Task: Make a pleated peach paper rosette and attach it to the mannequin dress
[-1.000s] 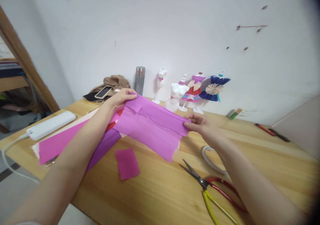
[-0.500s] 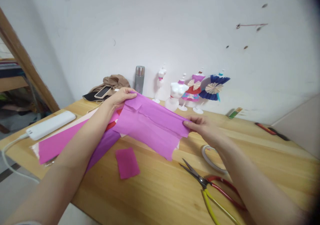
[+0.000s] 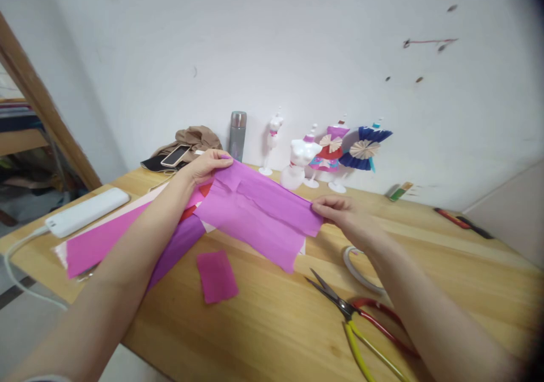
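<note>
A sheet of purple crepe paper (image 3: 259, 217) is stretched between both hands above the table, its upper edge folded over in a band. My left hand (image 3: 208, 166) pinches its upper left corner between thumb and fingers. At the right end, my right hand (image 3: 334, 207) grips the folded edge the same way. Below the sheet, a small magenta rectangle (image 3: 217, 277) lies flat on the wood. Scissors (image 3: 346, 308) with one red and one yellow handle rest with blades parted, near a roll of white tape (image 3: 359, 271) partly hidden by my right forearm.
Magenta and purple sheets (image 3: 106, 237) lie under my left arm beside a white power strip (image 3: 87, 212). Along the wall stand a grey thermos (image 3: 237, 135), a bare white mannequin (image 3: 297, 155) and dressed small ones (image 3: 364, 147). A phone (image 3: 175, 156) rests on a cap.
The folded band along the sheet's upper edge has dropped slightly and looks wider at the right end. Both hands keep their grip and have hardly moved.
</note>
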